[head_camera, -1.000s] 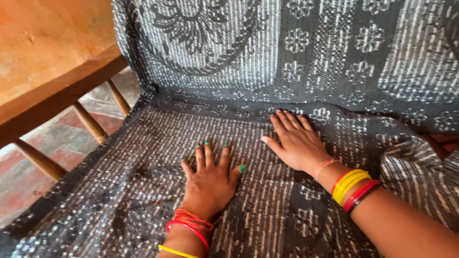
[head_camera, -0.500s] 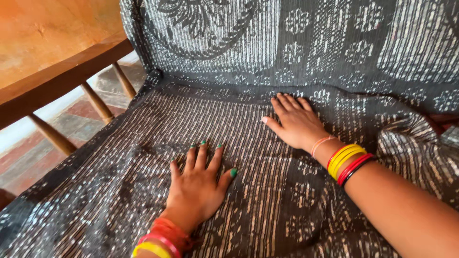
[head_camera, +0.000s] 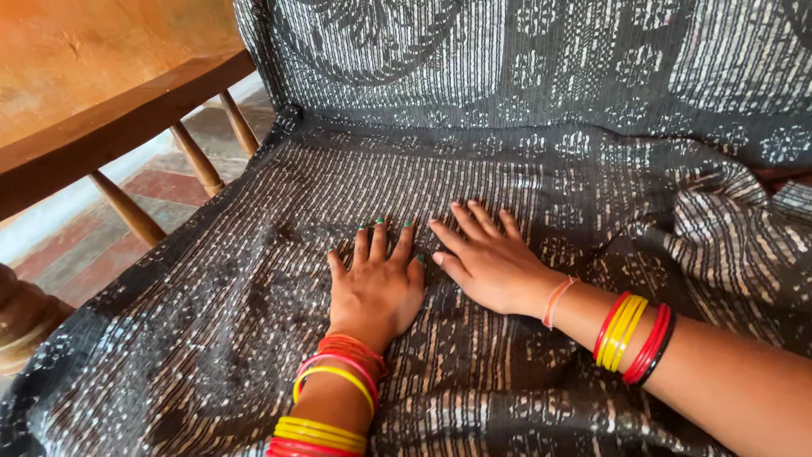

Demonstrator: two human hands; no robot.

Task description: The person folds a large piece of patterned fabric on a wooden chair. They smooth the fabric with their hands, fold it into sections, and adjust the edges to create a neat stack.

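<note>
Wooden rail (head_camera: pixel 127 114) at left; cloth (head_camera: pixel 524 144) bunched at right. Left hand (head_camera: pixel 376 288) and right hand (head_camera: pixel 491 267): fingers open, flat on cloth, gripping nothing.

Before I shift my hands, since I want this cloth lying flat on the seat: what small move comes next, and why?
Probably slide the right hand out to the right, toward the bunched folds. Both palms lie flat on the cloth, side by side, left hand beside it, and the patch under them looks smooth, while the right edge is rumpled.
</note>
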